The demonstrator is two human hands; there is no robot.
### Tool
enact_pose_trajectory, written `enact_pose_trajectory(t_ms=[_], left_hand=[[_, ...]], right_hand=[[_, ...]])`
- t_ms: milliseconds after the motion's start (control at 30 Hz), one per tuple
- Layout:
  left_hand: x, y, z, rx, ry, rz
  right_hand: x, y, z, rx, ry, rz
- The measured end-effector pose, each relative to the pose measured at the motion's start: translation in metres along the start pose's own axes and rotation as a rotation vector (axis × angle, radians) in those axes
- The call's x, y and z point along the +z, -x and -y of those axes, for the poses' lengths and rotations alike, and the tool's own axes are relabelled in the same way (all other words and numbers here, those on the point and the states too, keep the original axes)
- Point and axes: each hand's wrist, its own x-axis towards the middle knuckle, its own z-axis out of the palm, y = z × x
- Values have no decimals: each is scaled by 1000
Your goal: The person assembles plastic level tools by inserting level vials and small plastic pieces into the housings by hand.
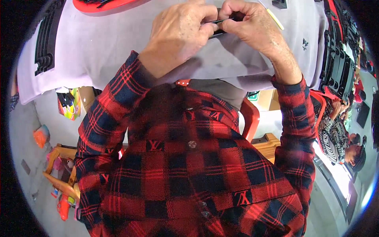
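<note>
Both of my hands meet over the cloth-covered table, near the top of the head view. A thin black plastic part lies between them, mostly hidden by my fingers. My left hand is closed, its thumb and fingertips pinching the part's near side. From the other side my right hand pinches the same part between thumb and curled index finger. Just beyond my right hand lies a slim tool with a yellow-white handle, apart from the fingers.
A red tray with black pieces sits at the far left. Black slotted strips lie on the left edge; more black parts are stacked at right. Small black bits lie on the cloth. Another person sits at right.
</note>
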Motion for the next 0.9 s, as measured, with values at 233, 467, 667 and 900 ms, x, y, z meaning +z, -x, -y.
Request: enact_pose_trajectory(t_ms=[233,467,667,900], left_hand=[[-8,-7,-18,-178,-12,75],[0,0,7,-25,-86,110],[9,-1,12,83,-82,-2],[10,-4,3,32,-104,24]], right_hand=[[1,-3,-5,-98,174,-38],[7,0,18,-48,354,-108],[12,2,19,-79,443,-200],[2,-6,-8,-818,467,-299]])
